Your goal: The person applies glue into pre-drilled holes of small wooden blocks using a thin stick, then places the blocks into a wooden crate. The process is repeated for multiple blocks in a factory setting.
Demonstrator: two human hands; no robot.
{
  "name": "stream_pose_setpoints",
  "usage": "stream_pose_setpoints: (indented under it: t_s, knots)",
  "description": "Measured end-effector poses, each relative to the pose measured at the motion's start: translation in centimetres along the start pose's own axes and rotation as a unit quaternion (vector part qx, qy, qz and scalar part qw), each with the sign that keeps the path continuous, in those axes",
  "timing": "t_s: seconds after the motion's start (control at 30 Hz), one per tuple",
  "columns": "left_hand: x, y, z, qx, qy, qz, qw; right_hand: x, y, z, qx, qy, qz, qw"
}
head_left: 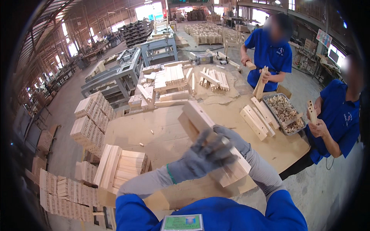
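My left hand (204,154), in a grey glove and smeared by motion, lies across the middle of a thick, pale wooden piece (198,115). Its fingers are too blurred to tell whether they grip anything. From the right, my gloved right hand (233,139) holds the same piece, partly behind the left hand. The piece slants above the table, one end pointing away and the other toward my body. Its middle is hidden by my hands. On the cardboard-covered table (165,134), two small wooden dowels (142,144) lie to the left.
Stacked wooden pieces (119,165) stand at the table's left, with more stacks (88,123) beyond. A grey tray of dowels (283,111) and loose wooden bars (254,121) lie right. Two co-workers in blue shirts (273,54) hold wooden parts. More wood (169,79) lies ahead.
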State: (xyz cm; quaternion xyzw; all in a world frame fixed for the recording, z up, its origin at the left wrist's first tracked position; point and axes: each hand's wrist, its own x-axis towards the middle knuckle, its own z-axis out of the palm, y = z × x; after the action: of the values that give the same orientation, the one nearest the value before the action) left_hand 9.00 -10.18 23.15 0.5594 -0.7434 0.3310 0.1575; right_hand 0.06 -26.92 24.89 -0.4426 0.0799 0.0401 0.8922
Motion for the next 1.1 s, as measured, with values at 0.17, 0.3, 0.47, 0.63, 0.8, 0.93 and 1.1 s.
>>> stream_pose_setpoints:
  t_s: [0.17,0.3,0.47,0.63,0.8,0.93,1.1]
  knots:
    - [-0.9,-1.1,0.5,-0.528,0.219,-0.432,0.697,-1.7,-0.7,2.1,-0.204,0.035,-0.161,0.965]
    - [-0.2,0.3,-0.2,-0.783,0.213,-0.465,0.355,-1.2,3.0,2.1,-0.536,0.012,-0.238,0.810]
    - [-2.6,2.1,0.3,-0.686,0.204,-0.478,0.510,-1.9,5.6,2.7,-0.654,0.004,-0.363,0.663]
    - [-6.8,3.3,1.7,-0.622,0.173,-0.472,0.601,-2.7,5.8,2.5,-0.671,-0.039,-0.313,0.671]
    - [-9.4,4.0,0.5,-0.380,0.066,-0.398,0.832,-5.3,5.0,1.1,-0.619,0.017,-0.221,0.753]
    - [-13.0,3.8,-0.5,-0.224,-0.034,-0.340,0.912,-7.5,3.3,-1.5,-0.427,0.225,-0.264,0.835]
    - [-13.0,4.4,0.2,-0.446,0.042,-0.585,0.676,-6.0,5.3,-4.8,-0.276,0.374,-0.201,0.862]
